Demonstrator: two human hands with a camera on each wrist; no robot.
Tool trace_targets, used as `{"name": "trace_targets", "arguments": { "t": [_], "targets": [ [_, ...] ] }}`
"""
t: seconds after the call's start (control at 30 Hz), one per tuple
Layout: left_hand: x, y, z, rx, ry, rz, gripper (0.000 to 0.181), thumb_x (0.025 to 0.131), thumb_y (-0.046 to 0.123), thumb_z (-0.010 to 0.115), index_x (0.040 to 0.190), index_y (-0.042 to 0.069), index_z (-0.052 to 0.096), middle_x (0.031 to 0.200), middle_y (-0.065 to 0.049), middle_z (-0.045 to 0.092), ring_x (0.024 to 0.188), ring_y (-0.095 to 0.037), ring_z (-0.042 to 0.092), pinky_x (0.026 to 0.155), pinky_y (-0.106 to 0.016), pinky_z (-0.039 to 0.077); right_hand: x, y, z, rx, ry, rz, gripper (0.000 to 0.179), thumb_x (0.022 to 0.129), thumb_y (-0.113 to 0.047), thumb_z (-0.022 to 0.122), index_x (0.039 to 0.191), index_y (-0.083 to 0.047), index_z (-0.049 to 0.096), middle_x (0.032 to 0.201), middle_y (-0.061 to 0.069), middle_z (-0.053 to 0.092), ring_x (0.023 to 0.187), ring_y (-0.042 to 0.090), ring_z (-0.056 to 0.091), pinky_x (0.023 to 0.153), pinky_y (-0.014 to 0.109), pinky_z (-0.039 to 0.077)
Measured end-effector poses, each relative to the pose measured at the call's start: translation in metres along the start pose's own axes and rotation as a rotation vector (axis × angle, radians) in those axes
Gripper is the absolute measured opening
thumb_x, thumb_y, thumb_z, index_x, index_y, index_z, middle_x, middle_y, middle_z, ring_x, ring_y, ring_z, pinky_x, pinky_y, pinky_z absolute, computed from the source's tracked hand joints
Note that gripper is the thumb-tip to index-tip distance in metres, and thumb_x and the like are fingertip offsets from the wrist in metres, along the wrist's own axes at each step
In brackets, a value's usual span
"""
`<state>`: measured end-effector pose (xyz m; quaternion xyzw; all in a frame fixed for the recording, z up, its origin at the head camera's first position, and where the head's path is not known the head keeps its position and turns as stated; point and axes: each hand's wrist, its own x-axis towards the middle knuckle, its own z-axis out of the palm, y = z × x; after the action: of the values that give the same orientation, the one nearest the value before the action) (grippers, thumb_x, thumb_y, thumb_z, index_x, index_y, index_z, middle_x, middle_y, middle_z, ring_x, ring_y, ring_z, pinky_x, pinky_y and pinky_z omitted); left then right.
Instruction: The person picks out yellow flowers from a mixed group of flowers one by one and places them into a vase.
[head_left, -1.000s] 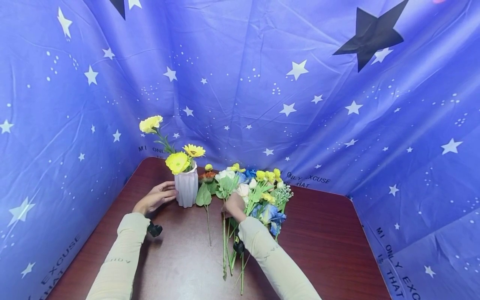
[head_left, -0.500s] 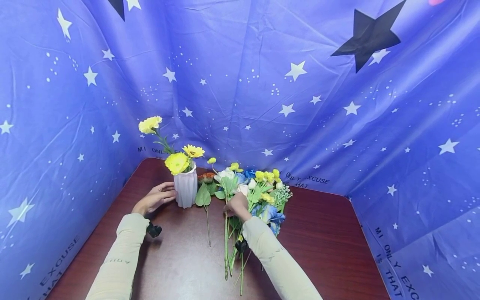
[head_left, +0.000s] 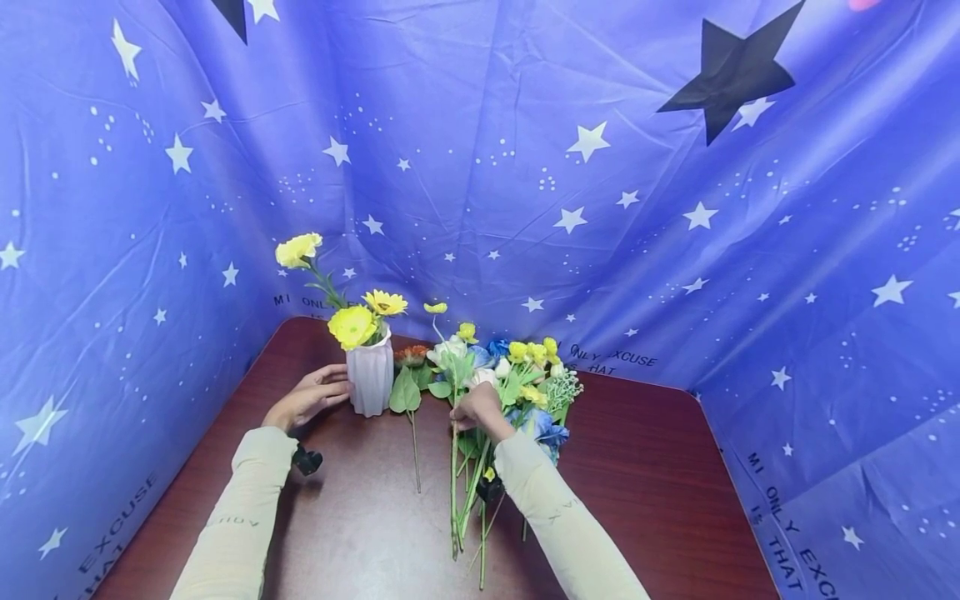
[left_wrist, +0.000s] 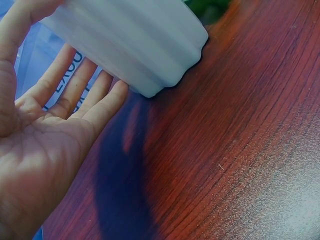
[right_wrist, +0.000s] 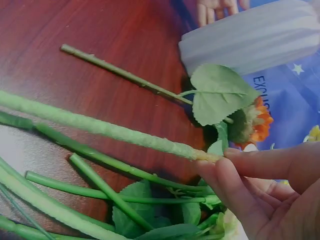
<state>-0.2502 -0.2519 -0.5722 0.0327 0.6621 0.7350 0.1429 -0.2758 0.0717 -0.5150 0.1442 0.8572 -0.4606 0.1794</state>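
Observation:
A pale ribbed vase (head_left: 371,383) stands upright on the table, with several yellow flowers (head_left: 352,327) in it. My left hand (head_left: 311,398) is at the vase's left side, fingers extended. In the left wrist view, the fingertips (left_wrist: 120,87) touch the vase wall near its base. My right hand (head_left: 478,410) pinches a green flower stem (right_wrist: 125,134) between thumb and fingers, over the pile of flowers (head_left: 536,425). A small yellow blossom (head_left: 435,307) stands up above the pile, in line with that stem. Part of the stem is hidden by leaves and the hand.
Between vase and pile lies an orange flower (right_wrist: 261,122) with a broad leaf (right_wrist: 220,94), its stem pointing toward me. White, blue and yellow blooms crowd the pile. A blue star-patterned cloth (head_left: 487,208) surrounds the dark red table (head_left: 637,483).
My right hand has shifted slightly right, the stem moving with it. The small yellow blossom has risen and moved right. My left hand stays at the vase.

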Motion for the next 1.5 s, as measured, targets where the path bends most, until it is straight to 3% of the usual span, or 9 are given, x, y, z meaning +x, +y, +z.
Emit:
{"name": "trace_targets", "arguments": {
  "t": [0.13, 0.33, 0.47, 0.63, 0.83, 0.9, 1.0, 1.13, 1.5],
  "targets": [
    [0.000, -0.001, -0.001, 0.001, -0.001, 0.000, 0.060, 0.102, 0.002, 0.056, 0.151, -0.013, 0.025, 0.122, 0.002, 0.056, 0.106, -0.001, 0.062, 0.116, -0.045, 0.045, -0.001, -0.001, -0.011, 0.132, -0.161, 0.020, 0.061, 0.081, 0.019, 0.071, 0.139, 0.010, 0.054, 0.081, 0.022, 0.075, 0.046, 0.015, 0.063, 0.052, 0.025, 0.061],
    [0.002, -0.002, -0.003, 0.002, 0.002, -0.002, 0.061, 0.101, 0.002, 0.057, 0.151, -0.013, 0.026, 0.122, 0.003, 0.056, 0.106, 0.000, 0.062, 0.112, -0.039, 0.050, 0.003, -0.007, -0.030, 0.187, -0.376, 0.080, 0.018, 0.091, 0.013, 0.065, 0.109, 0.014, 0.071, 0.077, 0.011, 0.074, 0.060, 0.014, 0.068, 0.060, 0.019, 0.061],
    [0.002, -0.002, -0.004, 0.005, 0.003, 0.001, 0.061, 0.101, 0.002, 0.058, 0.151, -0.013, 0.025, 0.122, 0.003, 0.055, 0.106, 0.000, 0.061, 0.110, -0.036, 0.052, 0.007, -0.010, -0.040, 0.231, -0.496, 0.106, 0.016, 0.094, 0.010, 0.062, 0.107, 0.010, 0.071, 0.080, 0.011, 0.076, 0.068, 0.015, 0.072, 0.067, 0.018, 0.062],
    [0.003, -0.003, -0.005, 0.000, 0.006, 0.002, 0.062, 0.101, 0.000, 0.057, 0.151, -0.014, 0.024, 0.122, 0.004, 0.055, 0.106, 0.000, 0.061, 0.107, -0.032, 0.053, 0.008, -0.013, -0.049, 0.206, -0.602, 0.087, 0.021, 0.097, 0.010, 0.058, 0.116, 0.012, 0.067, 0.082, 0.009, 0.076, 0.073, 0.014, 0.073, 0.072, 0.017, 0.062],
    [0.002, -0.002, -0.005, -0.004, 0.005, 0.000, 0.061, 0.101, 0.000, 0.056, 0.151, -0.014, 0.024, 0.120, 0.006, 0.055, 0.105, 0.000, 0.061, 0.107, -0.031, 0.053, 0.004, -0.024, -0.064, 0.138, -0.703, 0.046, 0.037, 0.099, 0.010, 0.053, 0.135, 0.019, 0.051, 0.084, 0.008, 0.076, 0.076, 0.015, 0.074, 0.073, 0.017, 0.062],
    [0.002, -0.001, -0.004, -0.002, 0.005, -0.001, 0.060, 0.101, 0.000, 0.056, 0.151, -0.014, 0.024, 0.119, 0.006, 0.055, 0.105, 0.001, 0.061, 0.107, -0.032, 0.053, 0.001, -0.030, -0.070, 0.113, -0.718, 0.012, 0.032, 0.098, 0.011, 0.054, 0.129, 0.019, 0.056, 0.084, 0.009, 0.076, 0.076, 0.015, 0.074, 0.073, 0.018, 0.062],
    [0.001, -0.001, -0.004, 0.004, 0.003, -0.003, 0.060, 0.101, 0.000, 0.056, 0.150, -0.014, 0.024, 0.119, 0.006, 0.056, 0.105, 0.001, 0.061, 0.108, -0.032, 0.053, -0.005, -0.040, -0.080, 0.080, -0.722, -0.056, 0.018, 0.095, 0.013, 0.058, 0.107, 0.011, 0.072, 0.083, 0.010, 0.077, 0.076, 0.016, 0.075, 0.074, 0.022, 0.063],
    [0.002, -0.001, -0.004, 0.010, -0.001, -0.004, 0.060, 0.102, 0.000, 0.055, 0.151, -0.014, 0.024, 0.120, 0.005, 0.055, 0.105, 0.001, 0.061, 0.107, -0.032, 0.053, -0.017, -0.056, -0.094, 0.059, -0.719, -0.153, 0.026, 0.092, 0.014, 0.062, 0.081, -0.005, 0.076, 0.083, 0.011, 0.078, 0.077, 0.018, 0.075, 0.081, 0.029, 0.064],
    [0.003, -0.003, -0.004, 0.014, -0.006, -0.002, 0.060, 0.102, 0.002, 0.056, 0.151, -0.013, 0.025, 0.123, 0.003, 0.055, 0.106, 0.000, 0.062, 0.109, -0.035, 0.052, -0.063, -0.100, -0.132, 0.059, -0.599, -0.414, 0.029, 0.088, 0.014, 0.066, 0.074, -0.010, 0.075, 0.082, 0.007, 0.078, 0.079, 0.017, 0.075, 0.094, 0.044, 0.061]
  ]
}}
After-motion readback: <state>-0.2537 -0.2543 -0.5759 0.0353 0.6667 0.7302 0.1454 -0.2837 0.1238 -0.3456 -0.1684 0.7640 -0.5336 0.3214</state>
